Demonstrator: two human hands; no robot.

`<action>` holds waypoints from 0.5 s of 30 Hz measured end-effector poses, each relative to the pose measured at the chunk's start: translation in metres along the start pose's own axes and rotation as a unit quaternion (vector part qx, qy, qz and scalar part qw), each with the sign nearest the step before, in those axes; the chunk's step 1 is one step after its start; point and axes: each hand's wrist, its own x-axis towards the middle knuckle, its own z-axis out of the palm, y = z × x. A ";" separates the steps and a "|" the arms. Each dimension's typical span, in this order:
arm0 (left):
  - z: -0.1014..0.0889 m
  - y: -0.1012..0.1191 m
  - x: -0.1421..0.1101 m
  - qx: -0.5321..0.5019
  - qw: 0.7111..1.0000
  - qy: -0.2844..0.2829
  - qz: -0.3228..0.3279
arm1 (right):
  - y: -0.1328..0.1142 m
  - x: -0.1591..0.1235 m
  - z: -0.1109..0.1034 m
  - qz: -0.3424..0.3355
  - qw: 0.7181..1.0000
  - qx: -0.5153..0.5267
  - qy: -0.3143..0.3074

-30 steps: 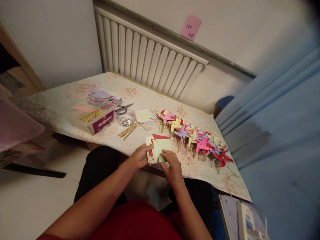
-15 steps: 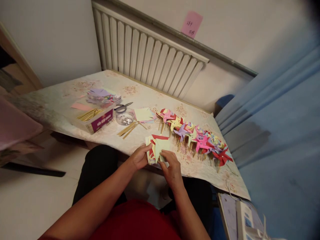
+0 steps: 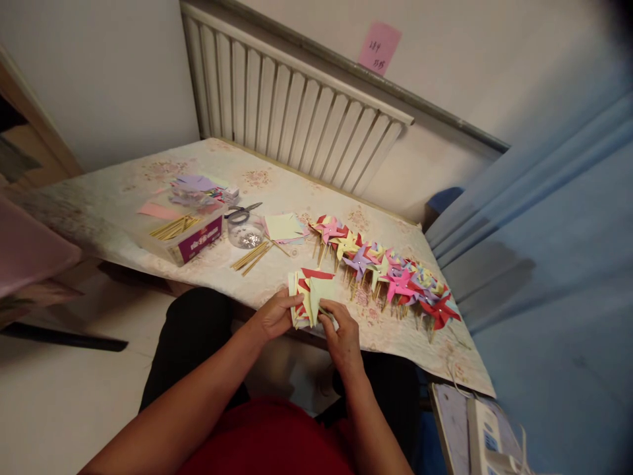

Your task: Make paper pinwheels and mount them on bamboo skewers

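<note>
We see soft, rather dim light, its source unclear, and a dark shadow on the curtain (image 3: 548,310) right of the radiator (image 3: 268,92). Far left of it, the pink cloth (image 3: 34,241) looks blurred and stretched; far right, our view's upper corner is black.

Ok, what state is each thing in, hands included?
Left hand: gripping papers
Right hand: gripping their edge
Papers: stacked unevenly
Box: open, sticks inside
Tub: holding shiny bits
Scissors: blades apparently together
Loose sticks: lying down
Paper pile: flat
Pinwheels: assembled
Curtain: hanging in folds
Pink note: written on
</note>
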 end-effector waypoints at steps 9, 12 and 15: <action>0.003 -0.002 0.000 0.005 0.999 0.052 -0.007 | 0.002 -0.003 0.005 0.007 1.000 -0.008 0.008; 0.002 -0.003 0.001 0.007 0.998 0.060 -0.007 | 0.003 -0.004 0.009 0.010 1.000 -0.004 0.029; 0.000 -0.006 0.002 0.002 0.998 0.062 -0.011 | 0.006 -0.003 0.011 0.062 0.996 0.027 0.058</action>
